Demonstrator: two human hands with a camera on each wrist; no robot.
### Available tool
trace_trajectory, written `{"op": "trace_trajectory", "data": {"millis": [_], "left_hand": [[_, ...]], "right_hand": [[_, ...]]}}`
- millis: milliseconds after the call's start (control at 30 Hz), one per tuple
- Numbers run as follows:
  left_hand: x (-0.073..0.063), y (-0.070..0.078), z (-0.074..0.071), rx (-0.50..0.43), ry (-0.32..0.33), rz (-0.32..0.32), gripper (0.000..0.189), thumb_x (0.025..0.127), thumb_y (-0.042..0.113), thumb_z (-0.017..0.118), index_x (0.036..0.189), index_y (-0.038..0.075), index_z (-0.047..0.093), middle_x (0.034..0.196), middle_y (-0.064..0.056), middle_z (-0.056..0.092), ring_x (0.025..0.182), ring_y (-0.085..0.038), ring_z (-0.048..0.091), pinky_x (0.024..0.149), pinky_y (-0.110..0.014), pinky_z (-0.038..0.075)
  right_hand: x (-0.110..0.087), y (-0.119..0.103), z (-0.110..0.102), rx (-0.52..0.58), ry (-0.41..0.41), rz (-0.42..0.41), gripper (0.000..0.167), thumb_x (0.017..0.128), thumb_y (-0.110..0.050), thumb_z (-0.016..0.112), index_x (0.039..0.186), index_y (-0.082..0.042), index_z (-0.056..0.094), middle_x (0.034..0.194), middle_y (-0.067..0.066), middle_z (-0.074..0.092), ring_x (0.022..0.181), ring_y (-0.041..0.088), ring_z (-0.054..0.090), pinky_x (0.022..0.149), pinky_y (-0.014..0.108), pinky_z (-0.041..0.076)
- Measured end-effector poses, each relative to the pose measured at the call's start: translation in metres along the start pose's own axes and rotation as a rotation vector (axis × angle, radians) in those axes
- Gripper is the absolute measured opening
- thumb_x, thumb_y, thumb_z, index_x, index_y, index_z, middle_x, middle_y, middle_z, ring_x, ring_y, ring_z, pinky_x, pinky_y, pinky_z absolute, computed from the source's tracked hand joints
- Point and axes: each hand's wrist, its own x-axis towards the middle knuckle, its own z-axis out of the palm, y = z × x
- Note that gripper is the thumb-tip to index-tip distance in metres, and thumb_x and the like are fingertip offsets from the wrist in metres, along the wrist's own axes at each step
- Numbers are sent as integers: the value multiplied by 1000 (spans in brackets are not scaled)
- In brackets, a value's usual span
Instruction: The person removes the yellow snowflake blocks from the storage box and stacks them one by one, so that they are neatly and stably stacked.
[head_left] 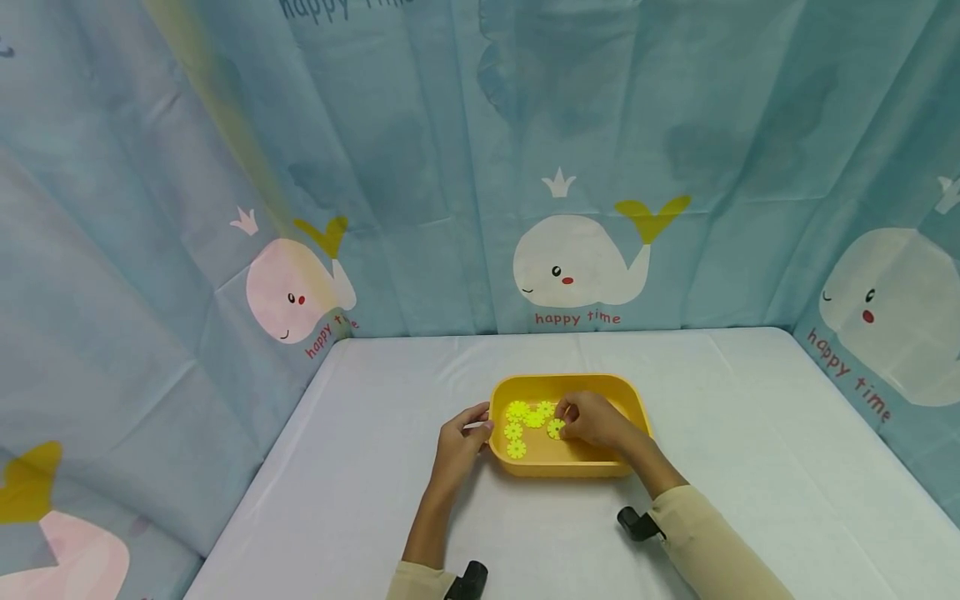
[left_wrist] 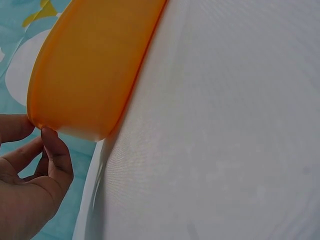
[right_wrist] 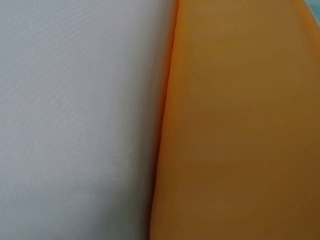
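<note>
A yellow-orange tray (head_left: 592,469) with rounded corners stands on the white table. My left hand (head_left: 456,443) pinches its left edge; in the left wrist view the thumb and a finger (left_wrist: 56,150) meet at the tray's rim (left_wrist: 75,131). My right hand (head_left: 592,419) reaches over the tray's near right side, pinching a bright yellow notched disc (head_left: 554,429), shaped like a flower. Several similar yellow discs (head_left: 516,449) lie in an angled row along the tray's left and far side. In the right wrist view only the tray's outer wall (right_wrist: 240,125) shows, the hand hidden.
White cloth covers the table (head_left: 375,517) around the tray. Blue curtains (head_left: 420,167) printed with whales hang behind it and on both sides. A black wrist camera (head_left: 637,523) sits by the right sleeve, another (head_left: 468,581) by the left.
</note>
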Motion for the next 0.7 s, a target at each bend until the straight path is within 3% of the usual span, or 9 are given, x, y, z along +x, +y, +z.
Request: {"op": "trace_trajectory", "data": {"millis": [433,700], "left_hand": [[-1,-2,-2,16,-1,-5,40,103,14,67,142,5,67,131,-16,66,100,-19,65,79,-22,59],[-1,0,-1,10,2,3,41,103,16,67,143,5,67,132,-16,66,101,-21,65,79,-23,59]], "right_hand": [[-10,-6,-9,73,3,68,14,96,0,69,108,0,77,92,6,72,82,19,61,75,28,53],[-20,-13,-26,180,27,81,21,99,1,64,116,6,75,92,11,73,82,28,69,73,39,61]]}}
